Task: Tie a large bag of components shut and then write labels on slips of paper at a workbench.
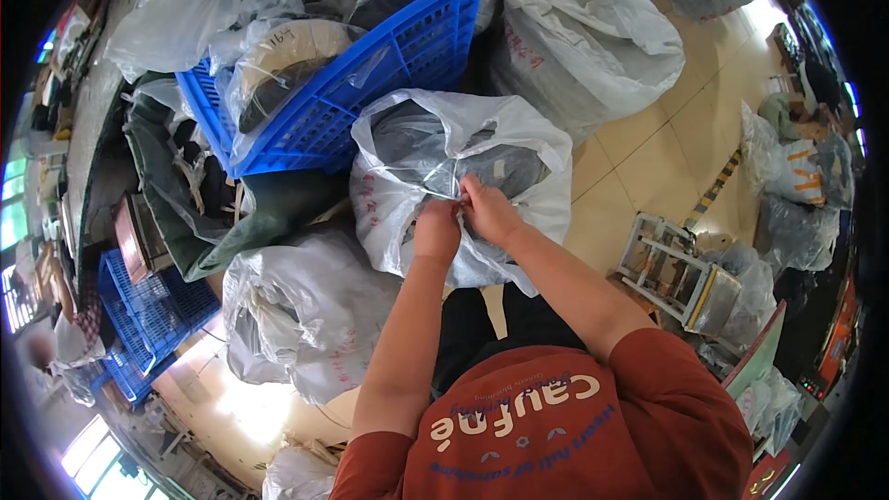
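Note:
A white woven plastic bag [548, 134] stands upright in front of me, its mouth partly open. Grey things wrapped in clear plastic [407, 134] fill it. A thin white string [435, 193] stretches across the mouth and runs to my fingers. My left hand [436, 230] is closed at the near side of the mouth, its fingertips pinching the string. Right beside it, my right hand [490, 210] pinches the string between thumb and fingers. The fingertips of both hands almost meet, and I cannot make out whether a knot lies between them.
A blue plastic crate [398, 60] heaped with plastic-wrapped pieces rises beyond the bag to the left. Other white sacks stand at the far right [583, 46] and near left [306, 315]. A dark green sack [176, 185] slumps below the crate. A metal-framed stand [671, 268] is on the right.

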`<move>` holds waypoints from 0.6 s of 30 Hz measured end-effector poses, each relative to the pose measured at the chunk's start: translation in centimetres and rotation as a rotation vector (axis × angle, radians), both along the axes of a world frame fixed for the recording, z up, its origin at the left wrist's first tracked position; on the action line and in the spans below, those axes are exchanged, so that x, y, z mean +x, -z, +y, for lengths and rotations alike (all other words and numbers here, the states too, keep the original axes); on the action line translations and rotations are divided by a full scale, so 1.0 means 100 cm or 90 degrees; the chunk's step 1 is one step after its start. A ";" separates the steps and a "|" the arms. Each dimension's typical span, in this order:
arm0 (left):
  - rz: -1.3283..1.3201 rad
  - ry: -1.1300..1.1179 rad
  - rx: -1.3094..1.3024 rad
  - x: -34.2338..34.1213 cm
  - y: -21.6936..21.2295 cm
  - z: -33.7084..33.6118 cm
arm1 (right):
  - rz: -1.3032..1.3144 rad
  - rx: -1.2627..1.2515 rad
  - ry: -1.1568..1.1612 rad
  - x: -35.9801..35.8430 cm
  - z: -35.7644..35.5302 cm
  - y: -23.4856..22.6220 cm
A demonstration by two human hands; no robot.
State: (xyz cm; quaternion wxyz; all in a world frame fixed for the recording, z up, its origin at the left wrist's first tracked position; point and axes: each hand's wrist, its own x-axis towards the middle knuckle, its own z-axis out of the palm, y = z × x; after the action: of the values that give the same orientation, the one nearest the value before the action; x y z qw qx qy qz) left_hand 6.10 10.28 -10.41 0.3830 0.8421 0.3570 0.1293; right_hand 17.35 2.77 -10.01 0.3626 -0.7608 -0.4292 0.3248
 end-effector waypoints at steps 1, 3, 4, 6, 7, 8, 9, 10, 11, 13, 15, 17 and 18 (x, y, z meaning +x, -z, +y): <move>0.066 0.036 -0.009 0.003 -0.006 -0.001 | -0.015 -0.006 -0.005 0.002 -0.002 0.002; 0.135 0.068 -0.014 0.003 -0.010 0.000 | -0.028 -0.008 -0.014 0.002 -0.002 0.001; 0.132 0.080 -0.021 0.003 -0.011 0.002 | -0.066 0.019 -0.009 0.003 -0.003 0.000; 0.132 0.086 -0.025 -0.002 -0.004 0.006 | -0.102 0.051 -0.011 0.001 0.000 -0.004; 0.054 -0.001 -0.287 -0.005 0.003 0.008 | -0.077 0.080 -0.014 0.001 0.001 -0.006; -0.029 -0.086 -0.548 -0.005 0.007 0.009 | -0.053 0.106 -0.014 0.002 -0.001 -0.006; -0.030 -0.085 -0.550 -0.008 0.010 0.010 | -0.054 0.105 -0.013 0.003 -0.003 -0.004; -0.084 -0.155 -0.729 -0.012 0.013 0.011 | -0.041 0.142 -0.017 0.002 -0.004 -0.002; -0.139 -0.228 -0.908 -0.014 0.013 0.012 | -0.027 0.178 -0.021 0.002 -0.005 -0.002; -0.142 -0.243 -0.908 -0.012 0.015 0.010 | -0.017 0.188 -0.012 -0.001 -0.009 -0.003; -0.145 -0.255 -0.910 -0.009 0.010 0.009 | -0.008 0.198 -0.001 -0.001 -0.013 -0.002; -0.055 -0.212 -0.790 -0.008 0.007 0.011 | -0.007 0.167 0.014 0.000 -0.013 0.000; -0.054 -0.212 -0.790 -0.010 0.006 0.014 | -0.007 0.168 0.014 0.001 -0.014 0.000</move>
State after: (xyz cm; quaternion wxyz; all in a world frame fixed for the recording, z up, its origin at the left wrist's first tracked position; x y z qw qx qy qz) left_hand 5.05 11.69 -11.03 0.7875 0.3917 0.4758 -0.0100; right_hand 17.49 1.39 -9.96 0.4608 -0.7130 -0.4616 0.2573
